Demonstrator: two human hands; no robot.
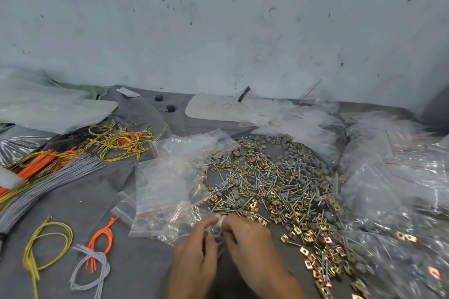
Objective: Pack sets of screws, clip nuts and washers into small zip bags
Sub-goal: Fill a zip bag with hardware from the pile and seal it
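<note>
Both hands meet low in the centre of the frame: we see the left hand (196, 247) and the right hand (247, 243) with fingers curled in close, pinching a small zip bag (217, 233) between their fingertips, grey pieces showing through its plastic. Beneath them lies a grey cloth (97, 201) that covers the work surface, and behind it rises a scuffed pale wall (218, 19). Just above and to the right of the hands spreads a heap of screws, clip nuts and washers (274, 184), touching a pile of empty zip bags (170, 184) at centre left. Filled bags (388, 189) crowd the right edge. At upper left we find tangled yellow and orange wires (119, 141) and a bundle of grey wires (48, 184); looped wires (48, 245) lie at lower left. A white board (216, 108) rests by the wall.
</note>
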